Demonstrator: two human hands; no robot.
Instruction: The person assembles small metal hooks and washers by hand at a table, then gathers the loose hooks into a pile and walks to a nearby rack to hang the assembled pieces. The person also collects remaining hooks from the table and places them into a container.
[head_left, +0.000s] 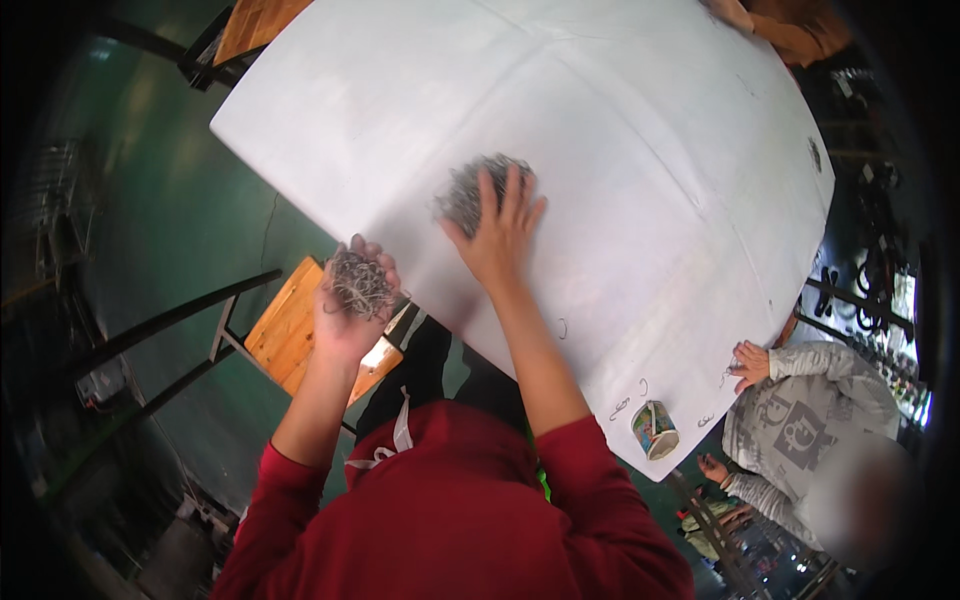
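Observation:
My left hand [338, 325] is palm up just off the table's near left edge. Cupped in it is a tangled clump of thin, curved metal wire hooks [362, 283]. Over the white-covered table [620, 200], my right hand [500, 242] lies with fingers spread across a heap of similar grey wire hooks [463, 197]. The heap shows beyond and left of the fingers; part of it is hidden beneath them. A single curved hook [562, 328] rests on the cover, right of my right forearm.
A patterned tub [655, 432] stands at the near right corner, several loose hooks around it. Beside it, a person in a grey patterned top [790, 430] has a hand [750, 366] on the table edge. A brown sleeve [795, 30] shows far right. A wooden stool [288, 322] stands left.

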